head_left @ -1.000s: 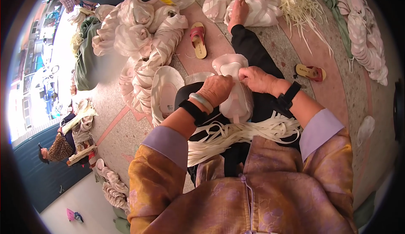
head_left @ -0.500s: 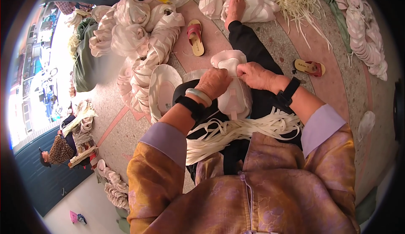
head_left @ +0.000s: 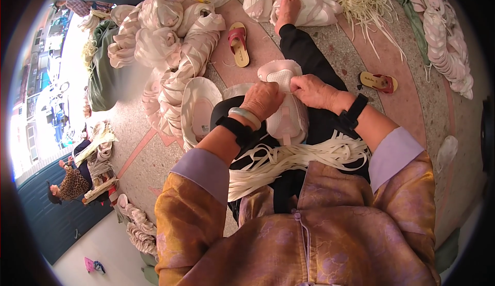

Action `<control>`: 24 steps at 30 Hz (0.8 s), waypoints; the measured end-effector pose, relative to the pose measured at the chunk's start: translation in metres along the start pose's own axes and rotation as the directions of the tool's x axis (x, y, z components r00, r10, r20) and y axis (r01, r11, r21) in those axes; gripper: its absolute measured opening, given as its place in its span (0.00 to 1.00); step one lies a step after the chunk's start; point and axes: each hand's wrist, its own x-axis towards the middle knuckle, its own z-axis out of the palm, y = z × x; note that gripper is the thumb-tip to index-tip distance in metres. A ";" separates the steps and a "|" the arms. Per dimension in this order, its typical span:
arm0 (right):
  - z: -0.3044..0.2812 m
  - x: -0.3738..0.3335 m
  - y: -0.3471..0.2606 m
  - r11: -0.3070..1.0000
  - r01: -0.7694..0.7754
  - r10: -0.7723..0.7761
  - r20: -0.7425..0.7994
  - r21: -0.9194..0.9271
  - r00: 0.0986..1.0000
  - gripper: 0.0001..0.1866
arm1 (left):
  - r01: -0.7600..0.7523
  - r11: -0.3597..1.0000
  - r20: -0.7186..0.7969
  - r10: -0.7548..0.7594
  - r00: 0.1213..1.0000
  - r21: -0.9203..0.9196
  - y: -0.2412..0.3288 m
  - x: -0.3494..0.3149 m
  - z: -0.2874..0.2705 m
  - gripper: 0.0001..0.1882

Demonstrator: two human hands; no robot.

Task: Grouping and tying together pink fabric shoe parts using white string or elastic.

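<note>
A pale pink and white shoe upper (head_left: 286, 123) lies over my lap, its mesh tongue and rounded end showing between my hands. My left hand (head_left: 264, 99) is closed at the upper's left edge, fingers curled in. On the opposite edge, my right hand (head_left: 314, 91) pinches with thumb and forefinger. Whether a lace end is also between the fingertips is too small to tell. A loose bundle of flat cream laces (head_left: 304, 157) is draped across my thighs below the upper.
Stacked shoe uppers (head_left: 198, 48) are heaped on the left, with more under my bare foot (head_left: 289, 8). Cream laces (head_left: 361, 2) spill at the far right. Two red sandals (head_left: 238, 43) lie on the floor. Another person (head_left: 75, 183) sits at the far left.
My hands stay at the shoe upper with hardly any movement. At the far left, the other person's hands have come up into view.
</note>
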 end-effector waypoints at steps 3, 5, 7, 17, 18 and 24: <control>-0.001 -0.001 -0.001 1.000 0.003 -0.003 -0.009 0.010 1.000 0.05 | 0.017 0.999 -0.014 -0.018 1.000 -0.040 0.001 -0.001 -0.001 0.14; -0.002 -0.001 -0.002 1.000 -0.004 0.004 0.001 -0.001 1.000 0.06 | 0.037 0.998 -0.007 -0.037 0.999 -0.048 0.001 -0.001 -0.002 0.14; -0.002 -0.001 -0.003 1.000 -0.007 0.007 0.004 -0.006 1.000 0.06 | 0.052 0.996 -0.002 -0.052 0.999 -0.068 0.000 -0.001 -0.001 0.14; 0.006 -0.002 -0.011 0.981 0.037 -0.050 -0.064 -0.192 0.997 0.04 | -0.014 0.996 -0.033 0.011 0.999 -0.084 -0.002 -0.003 0.003 0.14; 0.006 -0.002 -0.007 0.981 0.033 -0.046 -0.066 -0.191 0.997 0.04 | -0.052 0.996 -0.051 0.048 0.998 -0.076 -0.002 -0.004 0.003 0.13; 0.010 0.002 -0.004 0.990 0.091 -0.085 -0.058 0.109 0.995 0.03 | -0.157 0.981 -0.096 0.147 0.984 -0.110 -0.010 -0.009 -0.004 0.11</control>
